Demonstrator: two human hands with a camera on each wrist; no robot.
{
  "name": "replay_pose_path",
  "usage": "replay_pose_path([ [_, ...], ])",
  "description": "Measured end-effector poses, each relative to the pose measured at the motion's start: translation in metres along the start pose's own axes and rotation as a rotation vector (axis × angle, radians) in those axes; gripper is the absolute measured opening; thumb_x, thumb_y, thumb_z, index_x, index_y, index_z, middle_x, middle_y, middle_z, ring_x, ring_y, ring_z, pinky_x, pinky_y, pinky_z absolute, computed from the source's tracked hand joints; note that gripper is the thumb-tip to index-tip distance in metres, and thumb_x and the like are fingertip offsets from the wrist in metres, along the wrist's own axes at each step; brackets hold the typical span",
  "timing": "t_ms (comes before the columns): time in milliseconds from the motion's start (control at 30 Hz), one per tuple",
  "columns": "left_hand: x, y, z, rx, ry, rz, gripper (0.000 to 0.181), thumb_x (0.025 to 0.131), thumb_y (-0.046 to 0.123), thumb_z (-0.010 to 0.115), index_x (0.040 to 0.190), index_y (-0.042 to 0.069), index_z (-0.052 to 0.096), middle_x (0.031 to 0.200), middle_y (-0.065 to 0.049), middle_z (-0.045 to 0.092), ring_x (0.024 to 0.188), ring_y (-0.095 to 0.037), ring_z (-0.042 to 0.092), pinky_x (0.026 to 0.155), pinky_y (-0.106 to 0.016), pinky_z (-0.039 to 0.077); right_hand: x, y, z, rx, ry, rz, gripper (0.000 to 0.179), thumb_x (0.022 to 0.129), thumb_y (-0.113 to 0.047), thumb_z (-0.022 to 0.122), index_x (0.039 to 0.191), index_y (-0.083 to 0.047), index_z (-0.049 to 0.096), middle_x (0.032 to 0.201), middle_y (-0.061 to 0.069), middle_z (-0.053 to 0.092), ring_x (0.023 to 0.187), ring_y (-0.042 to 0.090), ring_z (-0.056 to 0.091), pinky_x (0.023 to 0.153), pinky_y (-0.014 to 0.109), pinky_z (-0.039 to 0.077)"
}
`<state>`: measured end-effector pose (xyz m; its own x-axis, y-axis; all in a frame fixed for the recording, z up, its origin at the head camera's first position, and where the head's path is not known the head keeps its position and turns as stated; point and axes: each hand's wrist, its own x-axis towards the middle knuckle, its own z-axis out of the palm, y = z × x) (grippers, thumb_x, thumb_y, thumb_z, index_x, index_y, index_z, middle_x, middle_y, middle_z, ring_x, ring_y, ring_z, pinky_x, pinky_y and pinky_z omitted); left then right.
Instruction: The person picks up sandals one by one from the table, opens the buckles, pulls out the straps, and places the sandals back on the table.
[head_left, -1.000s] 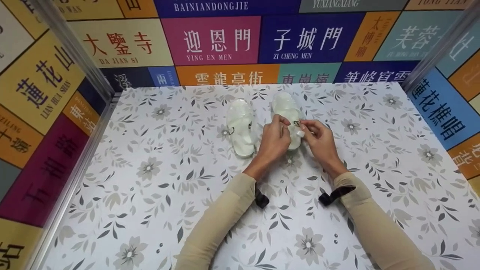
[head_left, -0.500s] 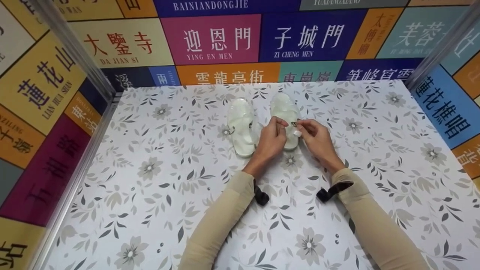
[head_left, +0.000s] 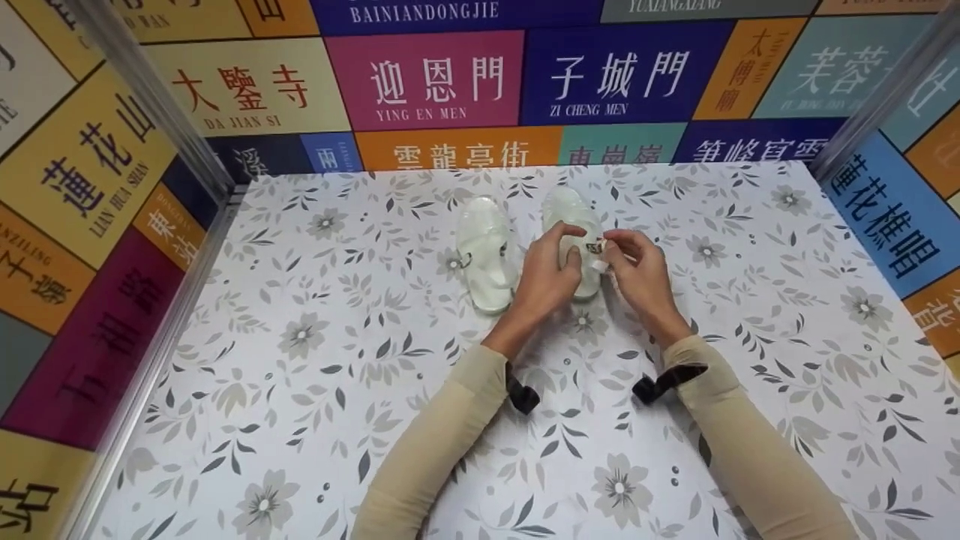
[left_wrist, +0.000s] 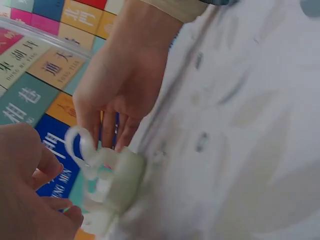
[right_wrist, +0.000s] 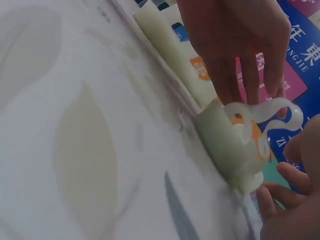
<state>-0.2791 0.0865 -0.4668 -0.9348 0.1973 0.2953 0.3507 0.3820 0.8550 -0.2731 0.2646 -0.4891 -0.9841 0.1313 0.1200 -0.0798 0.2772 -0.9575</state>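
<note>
A pair of pale green sandals stands side by side on the table. Over the right sandal [head_left: 562,206] both hands meet at its small dark buckle [head_left: 594,247]. My right hand [head_left: 645,274] pinches the sandal's strap beside that buckle. In the right wrist view the strap [right_wrist: 265,112] bends upward in a loop off the sole. My left hand [head_left: 549,274] stays on the inner side, its thumb and index finger spread apart with nothing between them. It covers part of the footbed. To its left, the left sandal [head_left: 480,225] lies flat with its straps in place.
A white cloth [head_left: 405,390] with grey flowers and leaves covers the table. Behind it and along both sides rise panels [head_left: 427,82] with coloured sign blocks. Dark wrist mounts [head_left: 523,396] hang from both sleeves over the cloth.
The left index finger has lifted and opened away from the thumb, uncovering more of the buckle. The right fingertips have shifted slightly right. The sandals stay about where they were.
</note>
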Motion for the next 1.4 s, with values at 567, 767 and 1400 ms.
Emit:
replay_pose_path([
  [567, -0.004, -0.021, -0.106, -0.071, 0.233, -0.029, 0.029, 0.108, 0.003, 0.052, 0.13, 0.005, 0.07, 0.135, -0.011, 0.073, 0.134, -0.025, 0.066, 0.115, -0.04, 0.054, -0.026, -0.063, 0.073, 0.237, -0.163, -0.08, 0.038, 0.109, -0.005, 0.059, 0.145, 0.005, 0.059, 0.146, 0.021, 0.064, 0.14, 0.039, 0.061, 0.112, 0.025, 0.052],
  [767, -0.013, -0.046, -0.117, -0.069, 0.16, -0.187, 0.031, 0.109, 0.007, 0.048, 0.134, 0.004, 0.067, 0.146, -0.016, 0.067, 0.133, -0.035, 0.068, 0.11, -0.042, 0.057, -0.018, -0.041, 0.1, 0.293, -0.185, 0.084, 0.045, 0.109, -0.002, 0.054, 0.152, 0.01, 0.051, 0.155, 0.029, 0.056, 0.145, 0.041, 0.056, 0.119, 0.038, 0.05],
  [1400, -0.025, -0.064, -0.122, -0.02, 0.092, -0.346, 0.039, 0.107, 0.012, 0.056, 0.144, 0.001, 0.059, 0.129, -0.02, 0.077, 0.12, -0.027, 0.074, 0.103, -0.041, 0.059, -0.022, -0.025, 0.123, 0.238, -0.322, 0.112, 0.049, 0.111, -0.02, 0.058, 0.157, -0.001, 0.052, 0.164, 0.013, 0.055, 0.153, 0.025, 0.052, 0.131, 0.038, 0.038],
])
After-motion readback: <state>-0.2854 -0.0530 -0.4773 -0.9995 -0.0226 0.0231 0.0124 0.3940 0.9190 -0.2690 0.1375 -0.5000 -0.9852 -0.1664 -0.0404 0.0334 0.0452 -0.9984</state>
